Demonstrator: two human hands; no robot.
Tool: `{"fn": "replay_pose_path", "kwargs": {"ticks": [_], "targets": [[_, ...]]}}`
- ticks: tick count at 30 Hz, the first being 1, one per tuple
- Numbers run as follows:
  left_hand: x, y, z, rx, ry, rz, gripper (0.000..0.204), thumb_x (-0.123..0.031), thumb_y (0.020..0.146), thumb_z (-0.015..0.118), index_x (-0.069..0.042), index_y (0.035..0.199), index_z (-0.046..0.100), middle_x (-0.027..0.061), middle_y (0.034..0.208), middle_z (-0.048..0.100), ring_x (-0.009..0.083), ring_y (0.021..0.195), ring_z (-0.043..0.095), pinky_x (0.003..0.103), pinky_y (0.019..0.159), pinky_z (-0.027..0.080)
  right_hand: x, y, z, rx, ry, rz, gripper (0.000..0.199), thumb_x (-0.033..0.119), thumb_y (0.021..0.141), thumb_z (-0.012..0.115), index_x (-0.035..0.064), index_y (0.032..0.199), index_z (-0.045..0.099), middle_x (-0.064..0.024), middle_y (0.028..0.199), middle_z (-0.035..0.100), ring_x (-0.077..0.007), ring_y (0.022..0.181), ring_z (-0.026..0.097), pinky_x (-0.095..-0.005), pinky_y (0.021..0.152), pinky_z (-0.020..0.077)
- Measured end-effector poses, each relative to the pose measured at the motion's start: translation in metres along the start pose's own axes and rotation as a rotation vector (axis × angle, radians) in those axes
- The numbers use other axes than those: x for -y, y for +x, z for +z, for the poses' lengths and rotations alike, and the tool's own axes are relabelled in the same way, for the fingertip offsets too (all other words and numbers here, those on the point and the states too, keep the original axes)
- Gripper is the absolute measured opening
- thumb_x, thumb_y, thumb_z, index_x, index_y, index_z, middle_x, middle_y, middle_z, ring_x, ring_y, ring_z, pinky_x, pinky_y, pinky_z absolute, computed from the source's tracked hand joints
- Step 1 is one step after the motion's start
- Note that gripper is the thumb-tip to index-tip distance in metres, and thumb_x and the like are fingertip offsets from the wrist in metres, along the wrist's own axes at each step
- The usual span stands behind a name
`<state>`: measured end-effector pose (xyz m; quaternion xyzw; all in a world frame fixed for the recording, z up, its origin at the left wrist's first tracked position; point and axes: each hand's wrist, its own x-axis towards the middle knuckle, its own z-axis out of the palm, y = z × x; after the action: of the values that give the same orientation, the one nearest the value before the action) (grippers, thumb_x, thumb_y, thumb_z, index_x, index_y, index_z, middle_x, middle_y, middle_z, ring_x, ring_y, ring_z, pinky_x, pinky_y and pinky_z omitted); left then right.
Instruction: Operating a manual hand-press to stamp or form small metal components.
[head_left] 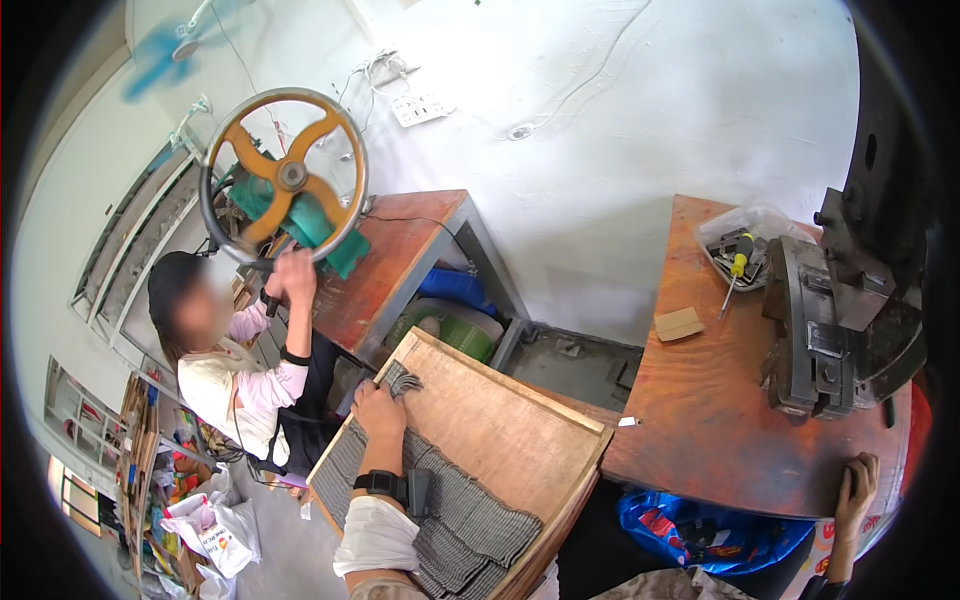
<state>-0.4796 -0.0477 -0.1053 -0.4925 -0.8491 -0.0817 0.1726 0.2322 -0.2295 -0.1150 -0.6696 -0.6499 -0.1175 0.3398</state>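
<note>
My left hand (pixel 380 411) is closed at the far left corner of a shallow wooden tray (pixel 500 400), its fingers around a few thin grey pieces (pixel 404 382) that fan out beside them. Close-packed rows of similar grey pieces (pixel 465 505) cover the tray's near and left part; what they are made of I cannot tell. The tray's far right part shows bare wood. On the near right edge of the reddish worktable (pixel 660 420) rests my right hand (pixel 857 490), fingers stretched over the edge and holding nothing.
A dark metal press (pixel 820 330) stands on the right table, by a clear plastic box (pixel 735 225) of metal parts, a yellow-handled screwdriver (pixel 740 262) and a cardboard piece (pixel 679 324). Left, another person (pixel 235 360) grips a large handwheel (pixel 291 176). A blue bag (pixel 710 535) lies below.
</note>
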Motion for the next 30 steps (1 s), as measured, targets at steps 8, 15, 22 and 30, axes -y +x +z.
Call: {"fn": "replay_pose_path", "kwargs": {"ticks": [8,15,22,30], "targets": [[0.012,-0.001,0.009,-0.018,-0.122,0.05,0.035,-0.024,0.067,0.075,-0.007,0.097,0.07,0.0079,0.111,0.06,0.0265,0.112,0.05,0.05,0.093,0.035,0.001,0.0,-0.001,0.002,-0.02,0.032,0.01,-0.008,0.076,0.053,-0.0043,0.086,0.054,-0.0188,0.093,0.051,-0.0355,0.089,0.051,-0.0407,0.08,0.0413],[0.0,0.006,-0.015,0.039,-0.028,-0.077,0.04,-0.025,0.068,0.076,-0.008,0.103,0.068,0.007,0.118,0.057,0.0258,0.118,0.046,0.054,0.091,0.035,0.0,0.0,-0.002,0.007,-0.029,0.031,0.012,-0.008,0.076,0.052,-0.0044,0.087,0.054,-0.0188,0.093,0.051,-0.0355,0.09,0.051,-0.0409,0.081,0.0413],[0.0,0.015,-0.015,0.239,-0.031,-0.102,0.045,-0.034,0.064,0.076,-0.004,0.096,0.067,0.013,0.109,0.061,0.0318,0.112,0.049,0.052,0.091,0.035,0.003,0.0,-0.001,-0.007,-0.035,0.038,0.012,-0.008,0.075,0.053,-0.0039,0.086,0.054,-0.0184,0.093,0.051,-0.0351,0.089,0.051,-0.0407,0.08,0.0415],[-0.006,0.02,-0.016,0.253,0.011,0.026,0.044,-0.036,0.066,0.069,-0.001,0.094,0.068,0.0206,0.099,0.066,0.0345,0.102,0.058,0.049,0.093,0.036,0.015,0.007,-0.003,-0.026,-0.035,0.054,0.012,-0.007,0.073,0.055,-0.0035,0.084,0.055,-0.0173,0.091,0.052,-0.0344,0.086,0.052,-0.0407,0.077,0.0424]]}}
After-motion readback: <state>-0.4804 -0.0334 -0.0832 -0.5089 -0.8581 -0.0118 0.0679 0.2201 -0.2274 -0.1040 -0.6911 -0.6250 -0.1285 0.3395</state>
